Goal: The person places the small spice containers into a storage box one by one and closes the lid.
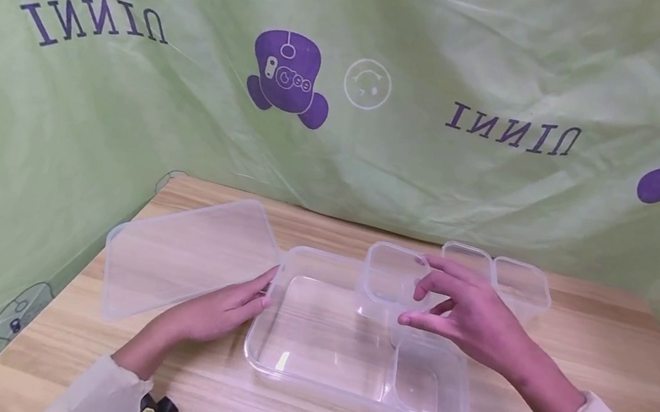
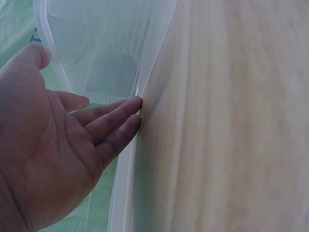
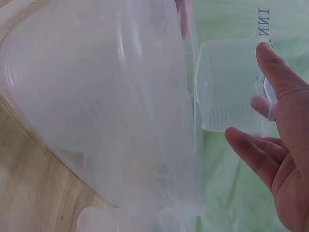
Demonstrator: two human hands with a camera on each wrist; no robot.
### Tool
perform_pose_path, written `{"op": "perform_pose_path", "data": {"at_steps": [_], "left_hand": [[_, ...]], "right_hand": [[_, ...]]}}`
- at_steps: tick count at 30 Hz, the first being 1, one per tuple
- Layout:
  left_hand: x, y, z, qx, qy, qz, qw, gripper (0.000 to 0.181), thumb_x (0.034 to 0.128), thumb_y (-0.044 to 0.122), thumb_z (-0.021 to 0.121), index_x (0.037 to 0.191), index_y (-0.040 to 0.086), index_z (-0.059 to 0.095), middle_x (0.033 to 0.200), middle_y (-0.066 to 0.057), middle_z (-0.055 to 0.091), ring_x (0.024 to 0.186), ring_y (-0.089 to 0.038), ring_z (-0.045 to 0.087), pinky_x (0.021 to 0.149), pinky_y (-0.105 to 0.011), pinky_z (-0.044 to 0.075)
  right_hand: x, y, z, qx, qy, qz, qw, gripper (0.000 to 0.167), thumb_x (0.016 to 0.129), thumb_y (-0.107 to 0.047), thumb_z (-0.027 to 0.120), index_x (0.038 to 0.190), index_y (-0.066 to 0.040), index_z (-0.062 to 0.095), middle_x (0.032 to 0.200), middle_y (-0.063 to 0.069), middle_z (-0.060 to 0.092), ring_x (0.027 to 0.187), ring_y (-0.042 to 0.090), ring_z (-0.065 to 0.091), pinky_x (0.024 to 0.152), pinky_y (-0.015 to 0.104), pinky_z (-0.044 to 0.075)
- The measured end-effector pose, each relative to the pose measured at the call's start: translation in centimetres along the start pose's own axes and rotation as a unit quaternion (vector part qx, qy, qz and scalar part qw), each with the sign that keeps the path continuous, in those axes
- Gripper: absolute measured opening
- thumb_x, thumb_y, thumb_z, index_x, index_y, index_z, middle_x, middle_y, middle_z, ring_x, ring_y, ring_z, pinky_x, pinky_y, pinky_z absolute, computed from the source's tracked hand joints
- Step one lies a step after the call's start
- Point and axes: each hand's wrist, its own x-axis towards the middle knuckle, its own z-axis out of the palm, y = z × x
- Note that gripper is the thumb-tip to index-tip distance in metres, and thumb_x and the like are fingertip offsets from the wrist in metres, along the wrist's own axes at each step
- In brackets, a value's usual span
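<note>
A large clear rectangular box [image 1: 325, 385] lies open on the table. My left hand [image 1: 221, 316] rests its extended fingers against the box's left side; in the left wrist view those fingertips meet the plastic edge. Over the box's far right part, my right hand [image 1: 470, 315] holds a small clear container [image 1: 384, 293] between thumb and fingers. The right wrist view has this small container [image 3: 229, 87] above the box rim, its opening facing up. Another small container [image 1: 438, 383] sits inside the box at its near right corner.
A flat translucent lid [image 1: 188, 258] lies to the left of the box. Behind my right hand stand two more small containers, one partly hidden [image 1: 468, 256] and one farther right [image 1: 521, 287]. A green printed cloth [image 1: 344, 164] hangs around the wooden table [image 1: 614, 359].
</note>
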Motion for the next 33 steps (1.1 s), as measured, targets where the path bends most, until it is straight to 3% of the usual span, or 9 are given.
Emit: {"op": "perform_pose_path", "data": {"at_steps": [5, 8, 13, 16, 23, 33], "left_hand": [[-0.1, -0.1, 0.0, -0.006, 0.001, 0.002, 1.0, 0.063, 0.1139, 0.028, 0.039, 0.166, 0.007, 0.01, 0.17, -0.013, 0.012, 0.153, -0.027, 0.016, 0.123, -0.047, 0.018], [-0.1, -0.1, 0.0, -0.005, 0.002, 0.004, 1.0, 0.063, 0.1139, 0.028, 0.039, 0.166, 0.007, 0.01, 0.169, -0.013, 0.012, 0.153, -0.027, 0.016, 0.122, -0.047, 0.019], [-0.1, -0.1, -0.1, -0.004, 0.006, 0.004, 1.0, 0.063, 0.1138, 0.028, 0.04, 0.166, 0.007, 0.011, 0.169, -0.013, 0.014, 0.153, -0.026, 0.017, 0.122, -0.047, 0.019], [-0.1, -0.2, 0.0, -0.004, 0.008, 0.006, 0.9999, 0.063, 0.1138, 0.028, 0.04, 0.166, 0.007, 0.011, 0.169, -0.013, 0.014, 0.153, -0.027, 0.017, 0.122, -0.048, 0.019], [-0.1, -0.2, -0.1, -0.009, 0.006, 0.006, 0.9999, 0.063, 0.1138, 0.031, 0.039, 0.166, 0.008, 0.011, 0.169, -0.012, 0.014, 0.153, -0.024, 0.017, 0.123, -0.046, 0.019], [-0.2, 0.0, 0.0, -0.008, 0.006, 0.004, 0.9999, 0.063, 0.1139, 0.029, 0.039, 0.166, 0.007, 0.011, 0.169, -0.014, 0.013, 0.153, -0.027, 0.016, 0.123, -0.047, 0.018]], "right_hand": [[0.6, 0.4, 0.7, -0.004, -0.006, -0.005, 1.0, 0.026, 0.082, -0.032, 0.09, 0.088, -0.021, 0.066, 0.143, 0.017, 0.057, 0.075, 0.005, 0.071, 0.064, 0.024, 0.06], [0.7, 0.5, 1.1, -0.039, 0.0, -0.018, 0.9991, 0.029, 0.079, -0.036, 0.091, 0.087, -0.024, 0.065, 0.14, 0.015, 0.06, 0.084, 0.011, 0.071, 0.065, 0.029, 0.06], [0.7, 0.6, 1.6, -0.092, 0.006, -0.017, 0.9956, 0.034, 0.076, -0.044, 0.092, 0.085, -0.027, 0.064, 0.139, 0.012, 0.063, 0.117, 0.035, 0.064, 0.084, 0.049, 0.056], [0.6, 0.6, 1.8, -0.094, -0.003, 0.0, 0.9955, 0.035, 0.075, -0.047, 0.091, 0.085, -0.028, 0.063, 0.141, 0.012, 0.061, 0.124, 0.041, 0.059, 0.093, 0.056, 0.053], [0.6, 0.7, 2.5, -0.088, -0.018, 0.01, 0.9959, 0.036, 0.077, -0.051, 0.089, 0.086, -0.028, 0.062, 0.14, 0.012, 0.057, 0.097, 0.029, 0.07, 0.081, 0.044, 0.057], [0.9, 0.8, 3.3, -0.091, -0.014, -0.01, 0.9957, 0.038, 0.078, -0.049, 0.088, 0.085, -0.021, 0.064, 0.138, 0.012, 0.058, 0.092, 0.024, 0.071, 0.076, 0.04, 0.058]]}}
